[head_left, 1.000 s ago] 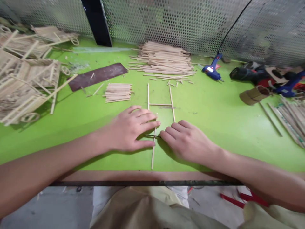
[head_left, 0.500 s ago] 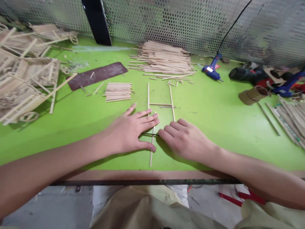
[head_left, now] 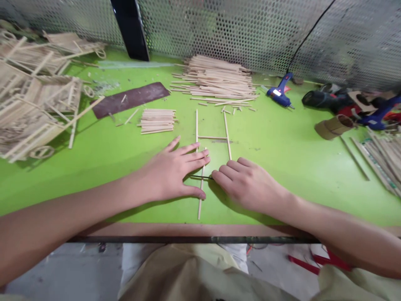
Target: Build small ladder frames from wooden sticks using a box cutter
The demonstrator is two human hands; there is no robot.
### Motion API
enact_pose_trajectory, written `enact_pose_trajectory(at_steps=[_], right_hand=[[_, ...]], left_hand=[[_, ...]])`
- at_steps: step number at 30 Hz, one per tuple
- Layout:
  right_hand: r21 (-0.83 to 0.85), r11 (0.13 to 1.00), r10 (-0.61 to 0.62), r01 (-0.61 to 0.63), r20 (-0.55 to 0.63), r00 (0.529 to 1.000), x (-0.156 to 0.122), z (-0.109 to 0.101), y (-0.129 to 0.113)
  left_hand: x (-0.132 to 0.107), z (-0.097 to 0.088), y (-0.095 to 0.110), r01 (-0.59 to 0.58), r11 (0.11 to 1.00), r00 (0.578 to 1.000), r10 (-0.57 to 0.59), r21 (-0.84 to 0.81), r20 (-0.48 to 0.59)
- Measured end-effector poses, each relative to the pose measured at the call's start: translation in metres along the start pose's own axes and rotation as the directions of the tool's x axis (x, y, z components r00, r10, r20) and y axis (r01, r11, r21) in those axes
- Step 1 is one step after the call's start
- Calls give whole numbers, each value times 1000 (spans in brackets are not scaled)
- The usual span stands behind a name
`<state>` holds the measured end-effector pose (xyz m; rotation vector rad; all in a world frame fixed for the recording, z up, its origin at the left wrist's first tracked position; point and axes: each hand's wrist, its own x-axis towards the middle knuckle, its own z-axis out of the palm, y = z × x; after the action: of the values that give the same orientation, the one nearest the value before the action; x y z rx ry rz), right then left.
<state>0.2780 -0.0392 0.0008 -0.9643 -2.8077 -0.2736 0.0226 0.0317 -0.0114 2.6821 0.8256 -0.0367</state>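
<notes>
My left hand (head_left: 173, 173) lies flat with its fingers spread. Its fingertips and thumb press a thin wooden stick (head_left: 200, 205) against the green tabletop. Across this stick lies a thin dark tool (head_left: 205, 177), like a narrow file or blade; its kind is not clear. The closed fingers of my right hand (head_left: 239, 182) grip the tool's right end. Just beyond the hands is an H-shaped frame (head_left: 213, 137) of thin sticks, two long ones joined by a crosspiece. My left fingers partly cover its left leg, and its right leg reaches down to my right knuckles.
A large stick pile (head_left: 219, 79) and a smaller bundle (head_left: 157, 121) lie behind the hands, near a brown sandpaper strip (head_left: 131, 99). Wooden models (head_left: 40, 104) crowd the left. A blue glue gun (head_left: 280, 92), a brown cup (head_left: 333, 126) and a phone (head_left: 133, 31) stand around.
My right hand has shifted slightly right with the dark tool. The left hand keeps its place on the stick. The whole view has moved a little.
</notes>
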Motion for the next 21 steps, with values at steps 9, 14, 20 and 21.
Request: enact_pose_trajectory(at_steps=[9,14,20,21], right_hand=[[28,1000,-6,5,18,1000,-2,-2,1],[59,998,3,-4,17,1000,-2,-2,0],[76,997,24,-28,56,998,-2,-3,0],[77,997,23,-28,62,998,-2,-4,0]], left_hand=[[-1,3,-7,-95,995,989,94,-5,-115],[-4,-6,-12,-279,959,902,281,55,-326],[-2,-7,-10,-337,916,862,393,217,-321],[-1,-5,-9,-335,912,857,399,235,-327]])
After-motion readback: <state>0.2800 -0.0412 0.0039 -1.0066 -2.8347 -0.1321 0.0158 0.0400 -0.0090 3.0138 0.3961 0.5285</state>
